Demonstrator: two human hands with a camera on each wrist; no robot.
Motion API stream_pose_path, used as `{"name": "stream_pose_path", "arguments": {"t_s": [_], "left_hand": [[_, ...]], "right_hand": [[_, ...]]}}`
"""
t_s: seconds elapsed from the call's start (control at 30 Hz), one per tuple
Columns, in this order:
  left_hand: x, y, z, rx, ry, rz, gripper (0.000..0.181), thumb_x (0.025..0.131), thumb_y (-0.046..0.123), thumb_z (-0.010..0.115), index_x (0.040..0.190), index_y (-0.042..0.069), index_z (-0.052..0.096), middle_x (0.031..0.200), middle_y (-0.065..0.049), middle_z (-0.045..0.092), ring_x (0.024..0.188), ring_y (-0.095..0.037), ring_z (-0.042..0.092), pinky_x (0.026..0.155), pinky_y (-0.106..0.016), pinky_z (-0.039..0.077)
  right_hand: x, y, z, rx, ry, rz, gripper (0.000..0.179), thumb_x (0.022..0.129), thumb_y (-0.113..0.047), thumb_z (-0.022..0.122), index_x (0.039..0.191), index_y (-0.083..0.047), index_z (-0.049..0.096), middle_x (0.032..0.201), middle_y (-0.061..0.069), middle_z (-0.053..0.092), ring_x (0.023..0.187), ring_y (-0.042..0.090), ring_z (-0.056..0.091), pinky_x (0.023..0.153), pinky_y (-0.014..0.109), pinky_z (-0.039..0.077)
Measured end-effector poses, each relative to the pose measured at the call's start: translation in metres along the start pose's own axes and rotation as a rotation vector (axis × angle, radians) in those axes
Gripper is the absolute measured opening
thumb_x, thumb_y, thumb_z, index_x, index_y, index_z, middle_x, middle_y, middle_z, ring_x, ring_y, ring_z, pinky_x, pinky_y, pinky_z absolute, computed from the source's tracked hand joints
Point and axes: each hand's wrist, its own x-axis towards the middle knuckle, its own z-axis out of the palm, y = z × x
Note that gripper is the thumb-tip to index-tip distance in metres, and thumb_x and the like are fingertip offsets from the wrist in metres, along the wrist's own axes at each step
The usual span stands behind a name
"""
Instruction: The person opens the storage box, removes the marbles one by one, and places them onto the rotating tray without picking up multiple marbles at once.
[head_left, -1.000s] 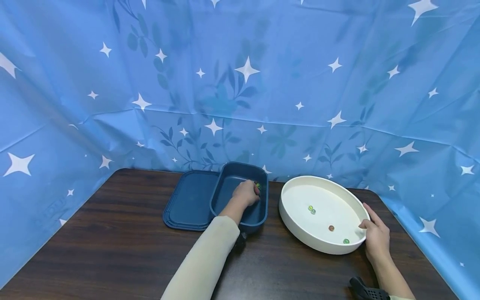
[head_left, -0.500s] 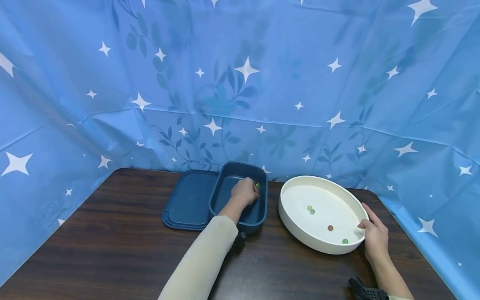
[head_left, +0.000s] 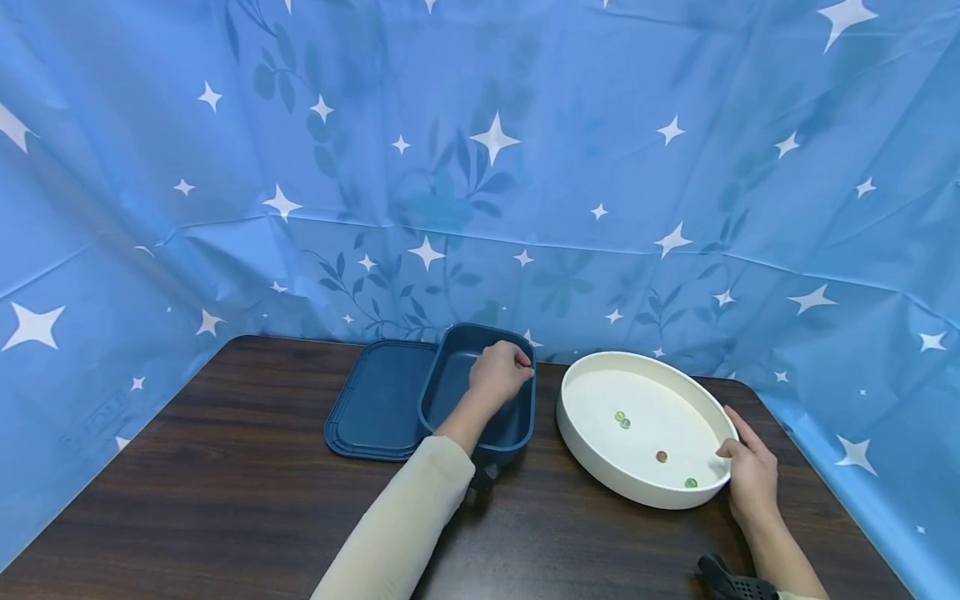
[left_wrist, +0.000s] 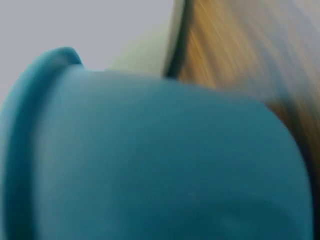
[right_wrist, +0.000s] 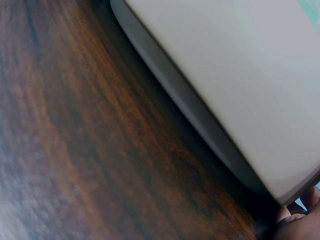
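My left hand (head_left: 501, 371) is over the right side of a dark blue rectangular box (head_left: 452, 383). Its thumb and fingers pinch a small, mostly hidden marble close to the box's right rim. On the right, my right hand (head_left: 753, 479) grips the edge of a round white tray (head_left: 637, 387), thumb over the rim. Inside the tray lie a yellow-green marble (head_left: 619, 416), a pale one (head_left: 626, 423) touching it, a brown one (head_left: 662, 457) and a green one (head_left: 691, 482). The box's outer wall (left_wrist: 170, 160) fills the left wrist view; the hand is hidden there.
A flat dark blue lid (head_left: 386, 400) lies on the brown wooden table (head_left: 225, 483), against the box's left side. Behind the table hangs a blue curtain (head_left: 525, 208) with white stars. A narrow gap separates box and tray.
My left hand has risen from inside the box and shifted right toward its rim. The green marbles seen beside its fingers are out of sight. My right hand and the tray stay put.
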Motion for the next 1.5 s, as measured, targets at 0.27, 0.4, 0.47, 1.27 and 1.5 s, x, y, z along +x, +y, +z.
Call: {"name": "stream_pose_path", "arguments": {"t_s": [0.27, 0.4, 0.47, 1.27, 1.5], "left_hand": [[-0.008, 0.023, 0.006, -0.044, -0.012, 0.055, 0.01, 0.095, 0.026, 0.072, 0.099, 0.018, 0.077, 0.089, 0.004, 0.075, 0.079, -0.011, 0.066, 0.066, -0.029, 0.051], [-0.011, 0.032, 0.015, -0.085, -0.026, 0.078, 0.011, 0.096, 0.024, 0.071, 0.1, 0.016, 0.077, 0.09, 0.002, 0.074, 0.08, -0.011, 0.066, 0.065, -0.026, 0.051], [-0.011, 0.036, 0.02, -0.107, -0.037, 0.085, 0.011, 0.096, 0.023, 0.071, 0.101, 0.015, 0.077, 0.089, 0.002, 0.074, 0.079, -0.01, 0.065, 0.064, -0.024, 0.051], [-0.015, 0.074, 0.071, 0.025, -0.112, 0.096, 0.008, 0.093, 0.027, 0.074, 0.09, 0.02, 0.077, 0.08, 0.01, 0.069, 0.071, -0.005, 0.056, 0.065, -0.022, 0.047], [-0.012, 0.081, 0.089, 0.177, -0.111, 0.097, 0.007, 0.091, 0.033, 0.076, 0.084, 0.031, 0.078, 0.081, 0.018, 0.07, 0.077, -0.002, 0.06, 0.073, -0.026, 0.048]], "right_hand": [[0.0, 0.001, -0.001, 0.01, 0.006, -0.004, 0.077, 0.089, 0.006, 0.032, 0.161, -0.019, 0.025, 0.17, 0.0, 0.015, 0.158, 0.027, 0.015, 0.127, 0.047, 0.017], [-0.001, 0.0, -0.002, 0.011, 0.008, -0.004, 0.076, 0.089, 0.005, 0.032, 0.161, -0.019, 0.025, 0.17, 0.0, 0.016, 0.158, 0.027, 0.015, 0.128, 0.046, 0.017], [-0.001, 0.0, -0.002, 0.011, 0.006, -0.006, 0.076, 0.089, 0.005, 0.032, 0.161, -0.019, 0.025, 0.17, 0.0, 0.016, 0.158, 0.027, 0.015, 0.128, 0.046, 0.017], [0.0, 0.001, 0.001, 0.01, 0.006, -0.018, 0.075, 0.089, 0.006, 0.033, 0.16, -0.017, 0.026, 0.17, 0.002, 0.017, 0.158, 0.027, 0.016, 0.127, 0.047, 0.017], [-0.001, 0.0, 0.0, 0.009, -0.003, -0.014, 0.075, 0.09, 0.006, 0.032, 0.161, -0.017, 0.025, 0.17, 0.003, 0.015, 0.158, 0.028, 0.016, 0.127, 0.047, 0.018]]}}
